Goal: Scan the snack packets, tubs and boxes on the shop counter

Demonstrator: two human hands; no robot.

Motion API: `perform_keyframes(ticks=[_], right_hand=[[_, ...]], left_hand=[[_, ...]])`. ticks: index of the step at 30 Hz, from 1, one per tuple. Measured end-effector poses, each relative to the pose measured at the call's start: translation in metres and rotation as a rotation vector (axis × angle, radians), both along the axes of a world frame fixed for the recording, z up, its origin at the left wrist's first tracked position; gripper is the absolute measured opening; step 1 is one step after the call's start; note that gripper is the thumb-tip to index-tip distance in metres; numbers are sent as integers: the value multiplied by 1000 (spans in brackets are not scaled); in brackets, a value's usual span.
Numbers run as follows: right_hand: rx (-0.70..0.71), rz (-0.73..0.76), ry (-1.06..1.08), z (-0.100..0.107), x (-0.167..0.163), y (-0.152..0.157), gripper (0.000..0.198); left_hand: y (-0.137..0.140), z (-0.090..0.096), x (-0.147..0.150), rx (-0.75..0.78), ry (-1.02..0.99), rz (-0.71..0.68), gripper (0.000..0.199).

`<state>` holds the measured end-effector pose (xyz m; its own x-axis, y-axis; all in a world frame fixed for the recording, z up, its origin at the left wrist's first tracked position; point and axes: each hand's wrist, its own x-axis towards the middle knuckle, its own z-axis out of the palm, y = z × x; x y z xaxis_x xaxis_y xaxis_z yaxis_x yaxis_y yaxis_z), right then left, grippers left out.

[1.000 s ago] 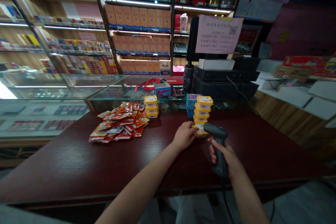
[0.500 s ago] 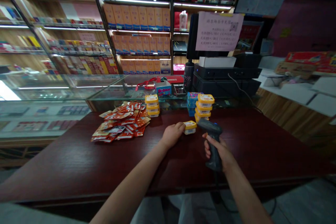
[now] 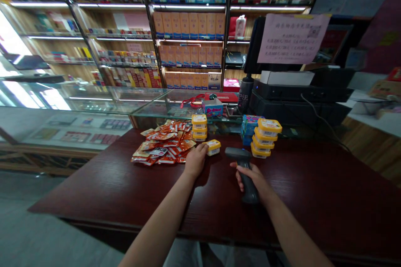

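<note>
Small rectangular plastic tub with yellow lid (image 3: 213, 147): where do I have it?

– Just beyond the left hand's (image 3: 196, 161) fingertips, low by the dark red-brown wooden table (image 3: 213, 204).

– Left hand state?

– Fingers curled partway round the tub's left end, holding it. Thumb hidden from my feed, can't tell its place.

– Right hand (image 3: 255, 178)?

– Closed round the grip of a black pistol-shaped barcode scanner (image 3: 238, 154). I read the scanner's nose as facing left, apart from the tub.

– Near the left hand?

– Heap of glossy orange foil packets (image 3: 166, 144) just left of and beyond it. Three-high stack of yellow-lidded tubs (image 3: 199, 127) straight beyond.

– Right side?

– Four-high stack of yellow-lidded tubs (image 3: 263, 139) beyond the right hand, leaning a bit. Stacked blue patterned boxes (image 3: 248, 130) just left of that.
</note>
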<state>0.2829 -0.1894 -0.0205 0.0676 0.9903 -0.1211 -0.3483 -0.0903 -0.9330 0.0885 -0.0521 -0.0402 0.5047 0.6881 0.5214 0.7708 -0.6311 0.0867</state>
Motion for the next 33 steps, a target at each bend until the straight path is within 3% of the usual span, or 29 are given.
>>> perform_keyframes(ticks=[9,21,29,33], right_hand=[[37,60,-167,-2,6,-21,38],[50,83,-166,-1,8,-25,35],[25,40,-148,-2,8,-25,39],[42,15,-117,-6,10,-23,41]], left_hand=[[-1,-1,2,-19,-39,20,31],[6,-10,3,19,-136,-16,30],[4,-7,1,-11,-145,-38,32],[5,-5,-4,18,-175,-135,34]])
